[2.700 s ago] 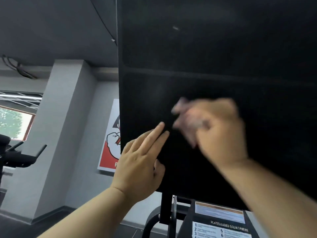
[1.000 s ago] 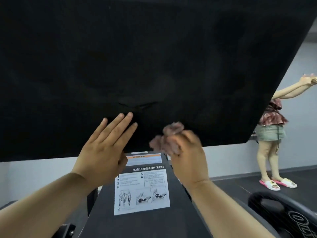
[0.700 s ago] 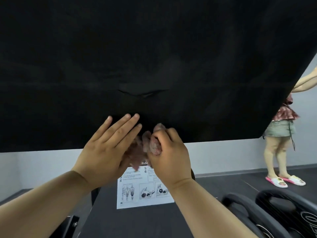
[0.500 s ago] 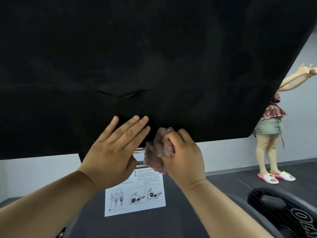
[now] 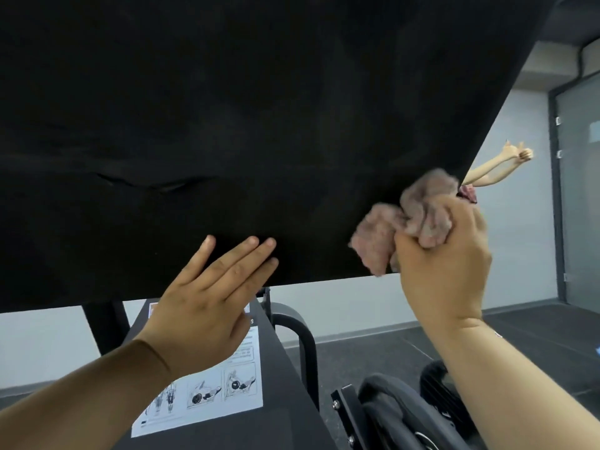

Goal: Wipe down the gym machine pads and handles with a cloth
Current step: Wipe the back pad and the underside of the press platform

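A large black pad [image 5: 259, 108] of the gym machine fills the upper part of the head view, tilted over me. My left hand [image 5: 207, 306] lies flat with straight fingers pressed against the pad's lower edge. My right hand [image 5: 444, 261] grips a crumpled pinkish cloth [image 5: 399, 222] and holds it against the pad's lower right corner.
Below the pad is the machine's black frame [image 5: 282, 420] with a white instruction sticker [image 5: 207, 391]. Black weight plates [image 5: 406, 414] stand at the lower right. Another person's outstretched arms [image 5: 496, 167] show behind the pad's right edge, before a glass door [image 5: 578, 190].
My right hand has swept the cloth to the right along the pad's lower edge, from beside my left hand to the right corner. My left hand has stayed pressed on the pad.
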{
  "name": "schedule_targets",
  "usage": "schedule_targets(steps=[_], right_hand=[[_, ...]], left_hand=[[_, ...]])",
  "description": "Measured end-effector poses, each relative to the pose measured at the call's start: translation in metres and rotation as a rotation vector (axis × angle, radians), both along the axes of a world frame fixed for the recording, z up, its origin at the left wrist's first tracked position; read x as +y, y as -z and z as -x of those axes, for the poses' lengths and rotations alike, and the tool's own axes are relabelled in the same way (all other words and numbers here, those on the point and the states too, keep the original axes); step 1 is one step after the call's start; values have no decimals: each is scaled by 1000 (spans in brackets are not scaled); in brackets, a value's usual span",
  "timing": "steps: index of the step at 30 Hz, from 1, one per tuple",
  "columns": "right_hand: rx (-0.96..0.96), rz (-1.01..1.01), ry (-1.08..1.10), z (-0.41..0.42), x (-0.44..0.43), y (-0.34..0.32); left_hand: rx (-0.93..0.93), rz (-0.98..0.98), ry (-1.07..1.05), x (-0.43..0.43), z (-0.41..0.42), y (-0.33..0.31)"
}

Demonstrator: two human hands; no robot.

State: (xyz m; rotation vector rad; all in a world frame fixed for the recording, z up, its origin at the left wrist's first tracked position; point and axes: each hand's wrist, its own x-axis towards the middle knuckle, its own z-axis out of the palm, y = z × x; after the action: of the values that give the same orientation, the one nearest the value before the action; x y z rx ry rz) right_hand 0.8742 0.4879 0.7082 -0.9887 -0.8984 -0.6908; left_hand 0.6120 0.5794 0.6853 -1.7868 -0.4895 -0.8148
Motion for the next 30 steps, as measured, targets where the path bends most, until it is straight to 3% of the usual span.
schedule_targets(steps=[3,6,11,12,16,18,22,24,27,30], right_hand=[[51,-178,8,10,-3,-44],[86,-167,13,33,19,-35],[-478,134,-53,80,45,57],[-442,118,-95,81,40,55],[126,-152,-221,66,4,-10],[190,-160,-211,70,-1,-30],[-304,227,-407,135,15,9],[-329,437,-563,162,8,34],[56,535,-965,176,-12,37],[163,555,-1121,178,-23,30]], left_hand=[[-45,-26,29,-20,0,-22],[-37,-39,-45,-36,22,-48],[51,-26,-177,-50,41,-58],[45,-14,-177,-54,42,-55],[-36,36,-163,-59,53,-50],[-79,80,-172,-61,65,-56],[-106,243,-121,-66,71,-56],[-81,300,-75,-70,71,-43],[-222,592,27,-86,75,-25],[-536,1216,352,-98,82,-12]])
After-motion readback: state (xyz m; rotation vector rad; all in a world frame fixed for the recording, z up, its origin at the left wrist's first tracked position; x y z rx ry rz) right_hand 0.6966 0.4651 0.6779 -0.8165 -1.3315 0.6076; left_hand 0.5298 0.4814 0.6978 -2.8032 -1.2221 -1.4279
